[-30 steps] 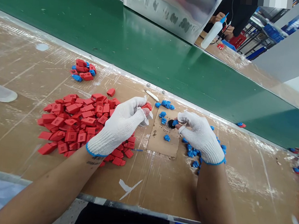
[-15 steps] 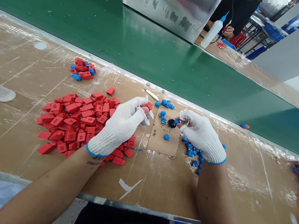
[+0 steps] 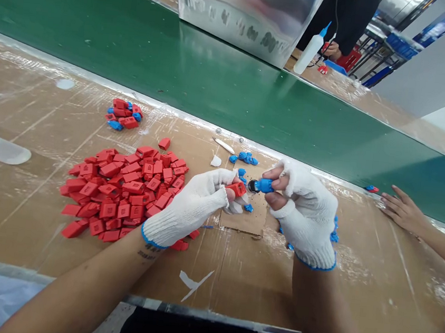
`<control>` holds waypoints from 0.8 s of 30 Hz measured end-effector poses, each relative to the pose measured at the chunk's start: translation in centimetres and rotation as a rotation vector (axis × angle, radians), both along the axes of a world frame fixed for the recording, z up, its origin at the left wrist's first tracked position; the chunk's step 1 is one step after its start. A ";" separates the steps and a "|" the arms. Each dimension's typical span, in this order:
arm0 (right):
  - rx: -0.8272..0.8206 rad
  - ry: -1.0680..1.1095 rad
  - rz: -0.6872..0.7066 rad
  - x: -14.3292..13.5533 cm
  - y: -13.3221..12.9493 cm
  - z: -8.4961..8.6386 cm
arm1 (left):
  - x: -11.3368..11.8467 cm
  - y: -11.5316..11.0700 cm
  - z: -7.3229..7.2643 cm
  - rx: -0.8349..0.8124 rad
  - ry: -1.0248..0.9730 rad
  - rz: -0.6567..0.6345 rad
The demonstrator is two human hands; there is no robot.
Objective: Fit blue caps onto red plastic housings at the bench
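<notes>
My left hand, in a white glove with bare fingertips, is closed on a red plastic piece with a slotted face. My right hand, gloved the same way, pinches a blue plastic piece. The blue piece's left end meets a small round black dish in the view; whether they touch, I cannot tell. Several loose blue pieces lie on a cardboard sheet under the hands. A large heap of red pieces spreads left of my left hand. More blue pieces are partly hidden by my right hand.
A green conveyor belt runs behind the table, with a metal box over it. A mixed red-blue pile and a white-handled tool lie near its edge. A co-worker's hand rests at right; another person stands beyond a bottle.
My right hand has turned, showing more of the blue piece. My left hand has moved right and down with the red piece, closer to it. A co-worker's hand has reached in from the right.
</notes>
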State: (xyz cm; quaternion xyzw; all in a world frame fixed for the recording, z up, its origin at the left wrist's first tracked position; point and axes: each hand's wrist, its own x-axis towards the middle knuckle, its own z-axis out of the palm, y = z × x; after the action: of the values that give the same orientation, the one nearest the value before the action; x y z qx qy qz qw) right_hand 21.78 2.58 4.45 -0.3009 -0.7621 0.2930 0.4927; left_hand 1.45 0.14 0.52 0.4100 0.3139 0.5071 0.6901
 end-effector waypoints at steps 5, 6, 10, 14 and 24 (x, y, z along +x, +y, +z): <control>-0.036 -0.012 0.082 -0.6 -0.1 -0.6 | 0.1 0.0 -1.0 0.009 -0.088 -0.045; -0.047 -0.005 0.088 -0.7 -0.1 -0.7 | 0.1 -0.1 -1.1 0.010 -0.086 -0.045; -0.074 0.066 0.054 -1.0 -0.5 -0.6 | 0.1 -0.2 -0.9 0.071 -0.041 0.134; -0.086 0.111 0.038 -1.6 -0.9 -0.9 | 0.1 -0.4 -0.8 0.296 0.079 0.363; 0.043 -0.024 -0.011 -2.8 -1.2 -0.9 | -0.3 -0.7 -1.8 0.680 0.575 0.595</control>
State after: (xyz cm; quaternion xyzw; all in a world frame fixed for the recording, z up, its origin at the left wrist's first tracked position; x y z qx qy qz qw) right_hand 18.98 1.34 3.57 -0.2979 -0.7725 0.2701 0.4916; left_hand 1.11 -0.55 -1.32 0.6263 0.4110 0.6209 0.2310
